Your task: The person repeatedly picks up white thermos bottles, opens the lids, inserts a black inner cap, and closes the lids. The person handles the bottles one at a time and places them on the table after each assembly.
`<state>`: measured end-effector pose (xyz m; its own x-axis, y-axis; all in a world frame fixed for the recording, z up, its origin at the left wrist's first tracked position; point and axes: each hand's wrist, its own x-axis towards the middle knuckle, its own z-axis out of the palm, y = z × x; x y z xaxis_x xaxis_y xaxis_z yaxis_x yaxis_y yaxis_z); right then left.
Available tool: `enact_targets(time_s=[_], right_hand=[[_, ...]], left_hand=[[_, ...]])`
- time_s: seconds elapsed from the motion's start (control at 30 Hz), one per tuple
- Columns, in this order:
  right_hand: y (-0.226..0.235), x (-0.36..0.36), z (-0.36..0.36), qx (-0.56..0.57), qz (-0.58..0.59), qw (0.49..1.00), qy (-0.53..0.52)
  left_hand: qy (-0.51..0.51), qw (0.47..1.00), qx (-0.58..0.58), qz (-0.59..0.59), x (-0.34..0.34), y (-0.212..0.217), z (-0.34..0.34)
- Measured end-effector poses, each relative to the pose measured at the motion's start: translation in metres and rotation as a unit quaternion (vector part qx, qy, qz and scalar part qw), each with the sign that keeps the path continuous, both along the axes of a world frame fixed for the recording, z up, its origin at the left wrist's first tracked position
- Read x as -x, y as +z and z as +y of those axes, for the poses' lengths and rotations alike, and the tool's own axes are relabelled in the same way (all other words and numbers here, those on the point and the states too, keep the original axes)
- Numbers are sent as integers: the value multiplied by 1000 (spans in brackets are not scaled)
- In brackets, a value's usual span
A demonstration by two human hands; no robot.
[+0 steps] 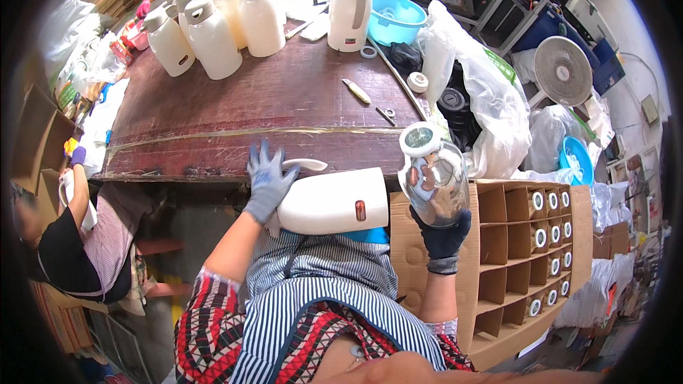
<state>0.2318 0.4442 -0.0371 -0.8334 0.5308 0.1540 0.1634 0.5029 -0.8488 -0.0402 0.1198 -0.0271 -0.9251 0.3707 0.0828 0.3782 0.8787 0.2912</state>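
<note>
Across my lap lies a white thermos jug body [327, 203], its narrow end to the left and wide end to the right. Its curved handle [307, 164] points up toward the table. My left hand [268, 183], in a grey glove, is at the narrow end with fingers spread, not gripping. Held to the right of the jug is a silvered glass liner [437, 188] with a white ring [421, 139] round its mouth. My right hand [445, 238], in a dark glove, is closed round the liner's lower end. The liner and jug are apart.
Several white jugs [213, 46] stand on the dark wooden table [284, 103], with a cutter [357, 91] nearer me. A blue basin [398, 20] sits at the back. To my right is a divided carton [491, 270] holding several liners. A co-worker [78, 249] sits at left.
</note>
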Motion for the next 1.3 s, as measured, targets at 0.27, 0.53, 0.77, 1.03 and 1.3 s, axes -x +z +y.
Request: enact_targets(time_s=[0.27, 0.53, 0.77, 1.03, 1.3], right_hand=[[-12, -31, 15, 534, 108, 835, 75], [26, 16, 0, 337, 28, 938, 77], [20, 51, -47, 387, -92, 906, 146], [20, 61, -42, 368, -192, 891, 184], [17, 68, -60, 262, -178, 910, 267]], left_hand=[[66, 867, -468, -159, -36, -41, -114], [-5, 888, -430, -163, -25, -27, -108], [-88, 966, -242, -38, -33, 21, -70], [-155, 971, -162, -77, -20, 17, -80], [-117, 962, -224, -99, -24, 8, -67]])
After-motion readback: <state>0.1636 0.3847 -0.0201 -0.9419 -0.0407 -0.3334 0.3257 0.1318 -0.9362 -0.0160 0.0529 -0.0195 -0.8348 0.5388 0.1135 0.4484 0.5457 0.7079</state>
